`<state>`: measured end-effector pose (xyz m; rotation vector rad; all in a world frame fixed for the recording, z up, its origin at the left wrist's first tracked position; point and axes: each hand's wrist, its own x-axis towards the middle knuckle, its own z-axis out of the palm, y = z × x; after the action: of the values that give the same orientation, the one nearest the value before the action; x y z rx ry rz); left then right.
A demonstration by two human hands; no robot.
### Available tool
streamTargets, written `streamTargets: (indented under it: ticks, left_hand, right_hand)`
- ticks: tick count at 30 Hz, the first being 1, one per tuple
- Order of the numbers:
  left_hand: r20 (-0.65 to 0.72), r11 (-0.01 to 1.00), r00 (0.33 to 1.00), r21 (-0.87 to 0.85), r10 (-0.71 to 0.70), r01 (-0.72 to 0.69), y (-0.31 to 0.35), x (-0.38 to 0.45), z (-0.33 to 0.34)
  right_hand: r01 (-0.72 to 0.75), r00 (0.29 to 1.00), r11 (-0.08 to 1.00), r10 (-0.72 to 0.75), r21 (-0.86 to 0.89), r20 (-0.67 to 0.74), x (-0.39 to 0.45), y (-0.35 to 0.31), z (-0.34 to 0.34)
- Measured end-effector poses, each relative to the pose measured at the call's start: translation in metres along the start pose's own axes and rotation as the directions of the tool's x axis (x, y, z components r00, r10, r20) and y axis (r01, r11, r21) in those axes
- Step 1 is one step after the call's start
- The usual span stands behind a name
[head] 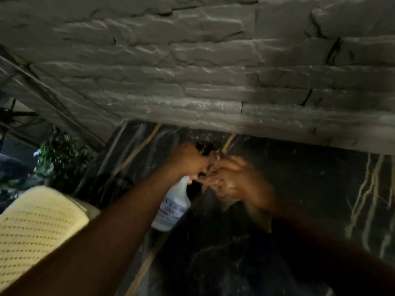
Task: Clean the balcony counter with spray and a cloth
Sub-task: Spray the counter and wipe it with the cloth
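A white spray bottle (173,207) with a dark trigger head hangs above the black marble counter (299,199), tilted. My left hand (189,160) is shut on its neck and trigger. My right hand (237,180) is blurred, right beside the nozzle, fingers curled at the bottle's head; whether it grips anything is unclear. A yellow waffle cloth (36,229) is draped at lower left, over my left forearm or beside it.
A grey stone-clad wall (213,71) rises directly behind the counter. A leafy potted plant (62,159) stands at the left end. Pale veins run across the dark counter at right (372,189). The light is dim.
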<state>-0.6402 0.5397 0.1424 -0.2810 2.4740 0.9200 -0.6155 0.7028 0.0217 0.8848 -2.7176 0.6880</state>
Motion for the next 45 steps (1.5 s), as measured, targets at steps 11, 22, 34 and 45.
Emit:
streamTargets:
  ticks: [11,22,34,45]
  left_hand:
    - [0.027,0.998,0.999,-0.053,-0.022,0.023,-0.025,-0.050,0.029]
    - [-0.039,0.997,0.996,-0.020,-0.075,0.074,-0.042,-0.094,0.028]
    - [-0.020,0.990,0.996,-0.113,-0.084,0.082,-0.072,-0.136,0.041]
    - [-0.102,0.994,0.989,-0.021,-0.111,0.110,-0.115,-0.194,0.039]
  right_hand:
    - [0.110,0.993,0.989,-0.113,-0.102,-0.026,-0.067,-0.046,0.018]
    - [-0.144,0.988,0.986,0.138,0.087,0.070,-0.063,-0.090,0.026]
    - [-0.220,0.966,0.975,0.223,-0.034,0.134,-0.080,-0.120,0.010]
    - [-0.348,0.934,0.920,0.356,-0.178,0.012,-0.100,-0.110,0.007]
